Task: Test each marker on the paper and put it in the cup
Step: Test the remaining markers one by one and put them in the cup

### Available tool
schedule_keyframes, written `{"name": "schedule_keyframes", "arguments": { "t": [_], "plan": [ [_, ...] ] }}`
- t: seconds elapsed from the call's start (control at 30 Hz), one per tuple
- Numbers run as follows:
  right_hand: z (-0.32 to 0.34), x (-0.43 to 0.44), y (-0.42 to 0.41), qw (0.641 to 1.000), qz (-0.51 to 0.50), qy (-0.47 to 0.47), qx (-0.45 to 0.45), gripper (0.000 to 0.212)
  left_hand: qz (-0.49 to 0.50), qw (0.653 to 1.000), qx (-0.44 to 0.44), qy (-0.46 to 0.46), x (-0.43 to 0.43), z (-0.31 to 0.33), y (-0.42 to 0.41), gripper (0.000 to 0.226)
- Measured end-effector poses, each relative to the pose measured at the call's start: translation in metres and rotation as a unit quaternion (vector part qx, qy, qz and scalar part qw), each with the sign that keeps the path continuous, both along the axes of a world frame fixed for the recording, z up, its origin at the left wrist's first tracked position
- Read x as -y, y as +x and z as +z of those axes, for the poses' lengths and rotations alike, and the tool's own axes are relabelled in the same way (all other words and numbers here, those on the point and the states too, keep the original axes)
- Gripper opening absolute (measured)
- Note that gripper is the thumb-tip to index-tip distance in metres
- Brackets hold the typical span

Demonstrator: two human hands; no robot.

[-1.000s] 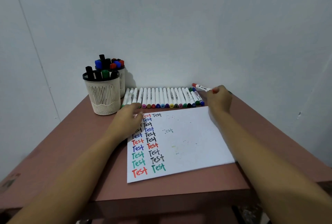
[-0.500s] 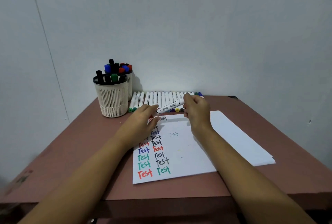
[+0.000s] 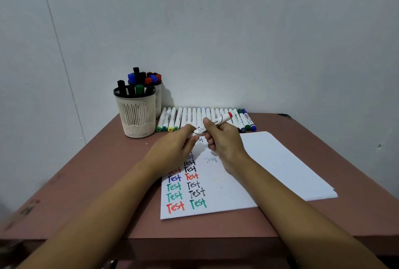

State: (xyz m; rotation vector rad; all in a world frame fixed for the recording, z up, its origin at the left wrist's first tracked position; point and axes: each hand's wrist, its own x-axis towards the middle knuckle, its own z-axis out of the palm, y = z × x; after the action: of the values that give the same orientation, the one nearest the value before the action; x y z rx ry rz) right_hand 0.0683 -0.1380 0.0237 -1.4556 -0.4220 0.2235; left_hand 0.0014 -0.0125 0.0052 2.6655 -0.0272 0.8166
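One white marker point(image 3: 221, 119), red at its far end, is held tilted just above the top of the paper point(image 3: 280, 165). Right hand point(image 3: 224, 139) grips the barrel, fingers curled round it. Left hand point(image 3: 172, 148) pinches the near end. Paper carries two columns of "Test" in red, blue, green and black. Row of markers point(image 3: 194, 115) lies behind it by the wall. Front cup point(image 3: 136, 115) and rear cup point(image 3: 159, 98), both holding markers, stand back left on the table point(image 3: 108, 171).
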Motion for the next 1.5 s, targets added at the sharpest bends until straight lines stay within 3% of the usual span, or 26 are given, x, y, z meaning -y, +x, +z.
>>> {"name": "schedule_keyframes", "arguments": {
  "t": [0.47,0.63,0.7,0.8,0.93,1.07,1.2,1.5],
  "plan": [
    [-0.001,0.001,0.006,0.998,0.028,0.049,0.020,0.026,0.027,0.994,0.058,-0.086,-0.003,0.001,0.000,0.038],
    [0.002,0.002,0.011,0.994,-0.009,0.105,-0.029,0.022,0.021,0.984,0.036,-0.174,-0.001,0.002,0.000,0.025],
    [0.006,0.003,0.015,0.985,-0.011,0.151,-0.080,0.016,0.050,0.964,0.066,-0.254,-0.003,0.004,0.001,0.022],
    [0.005,0.005,0.022,0.975,0.021,0.172,-0.141,0.011,0.094,0.907,0.092,-0.400,-0.016,0.004,0.007,0.025],
    [-0.001,0.002,0.023,0.993,0.008,0.082,-0.081,0.010,0.095,0.854,0.084,-0.504,-0.026,0.002,0.011,0.031],
    [-0.007,-0.002,0.023,1.000,0.011,-0.014,-0.017,0.024,0.092,0.859,0.072,-0.499,-0.026,0.000,0.013,0.024],
    [-0.012,-0.006,0.022,0.998,-0.005,-0.059,0.013,0.017,0.095,0.875,0.063,-0.471,-0.029,-0.003,0.013,0.025],
    [-0.015,-0.006,0.022,0.996,-0.023,-0.080,0.044,0.016,0.104,0.885,0.058,-0.450,-0.031,-0.004,0.015,0.030]
  ]
}}
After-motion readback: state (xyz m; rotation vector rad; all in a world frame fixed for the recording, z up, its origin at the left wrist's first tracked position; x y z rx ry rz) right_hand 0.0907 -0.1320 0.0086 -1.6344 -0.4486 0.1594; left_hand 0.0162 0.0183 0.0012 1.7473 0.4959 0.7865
